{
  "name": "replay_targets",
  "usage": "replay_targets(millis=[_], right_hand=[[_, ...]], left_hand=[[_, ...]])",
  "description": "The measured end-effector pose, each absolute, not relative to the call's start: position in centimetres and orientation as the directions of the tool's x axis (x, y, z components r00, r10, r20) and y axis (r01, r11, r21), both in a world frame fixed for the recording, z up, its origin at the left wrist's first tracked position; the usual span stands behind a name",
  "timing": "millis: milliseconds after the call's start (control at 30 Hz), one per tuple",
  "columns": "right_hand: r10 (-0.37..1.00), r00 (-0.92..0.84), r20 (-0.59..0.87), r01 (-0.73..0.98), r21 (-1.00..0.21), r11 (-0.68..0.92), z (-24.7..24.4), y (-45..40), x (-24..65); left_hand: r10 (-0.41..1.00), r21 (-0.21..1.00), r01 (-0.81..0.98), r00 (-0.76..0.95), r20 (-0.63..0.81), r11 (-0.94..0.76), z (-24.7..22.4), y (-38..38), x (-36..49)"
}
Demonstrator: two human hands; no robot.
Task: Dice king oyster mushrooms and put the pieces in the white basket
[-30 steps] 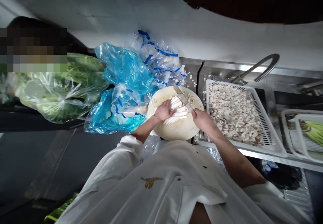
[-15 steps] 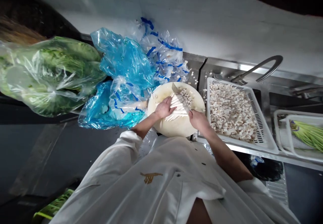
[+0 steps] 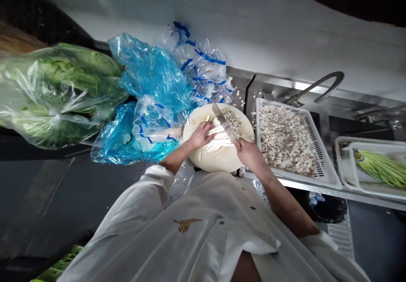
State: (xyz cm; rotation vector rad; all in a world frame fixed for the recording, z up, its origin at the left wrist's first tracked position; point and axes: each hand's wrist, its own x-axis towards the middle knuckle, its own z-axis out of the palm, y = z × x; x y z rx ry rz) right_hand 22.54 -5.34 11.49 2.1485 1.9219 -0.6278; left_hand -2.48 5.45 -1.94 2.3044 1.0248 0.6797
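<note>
A round cutting board (image 3: 203,161) lies before me with a bundle of long white mushroom strips (image 3: 218,140) across it. My left hand (image 3: 199,135) presses the strips from the left, fingers bent over them. The handle of a cleaver (image 3: 226,123) is in my right hand (image 3: 248,151). Its broad blade slants up and left across the right end of the strips. Small diced pieces (image 3: 234,122) lie on the board beyond the blade. Whether the edge touches the board, I cannot tell.
A white perforated basket (image 3: 331,176) full of diced pieces stands right of the board, below a faucet (image 3: 331,89). Farther right, a tray (image 3: 357,180) holds green stalks (image 3: 383,167). Blue plastic bags (image 3: 158,78), clear wrappers (image 3: 209,66) and bagged green vegetables (image 3: 60,91) crowd the left.
The cleaver's blade now shows more of its flat side and stands clearer over the strips. My left hand stays on the strips. The whole view has shifted slightly.
</note>
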Motion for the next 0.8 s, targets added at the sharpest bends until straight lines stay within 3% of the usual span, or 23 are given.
replay_targets(millis=[133, 233, 400, 533, 667, 800], right_hand=[[0.849, 0.116, -0.516, 0.974, -0.111, -0.2, 8.1, -4.0, 21.1], [0.857, 0.094, -0.507, 0.97, -0.146, -0.193, 6.7, -3.1, 21.5], [0.886, 0.068, -0.459, 0.959, -0.214, -0.185, 6.8, -3.8, 22.9], [0.915, 0.099, -0.391, 0.958, -0.211, -0.194, 8.6, -5.3, 23.4], [0.908, 0.083, -0.41, 0.967, -0.185, -0.172, 10.9, -7.1, 23.7], [0.891, 0.084, -0.447, 0.971, -0.166, -0.174, 11.0, -7.8, 22.5]], left_hand=[[0.793, 0.65, 0.527, 0.575, 0.202, -0.548, -2.2, 5.2, -2.3], [0.807, 0.643, 0.56, 0.567, 0.163, -0.523, -2.0, 6.0, -2.2], [0.911, 0.642, 0.677, 0.405, 0.084, -0.36, -2.2, 8.5, -1.7], [0.821, 0.644, 0.613, 0.57, 0.041, -0.458, -2.2, 8.8, -2.4], [0.835, 0.612, 0.624, 0.538, 0.113, -0.485, -1.2, 7.7, -3.8], [0.739, 0.591, 0.538, 0.656, 0.155, -0.601, -0.9, 6.5, -3.8]])
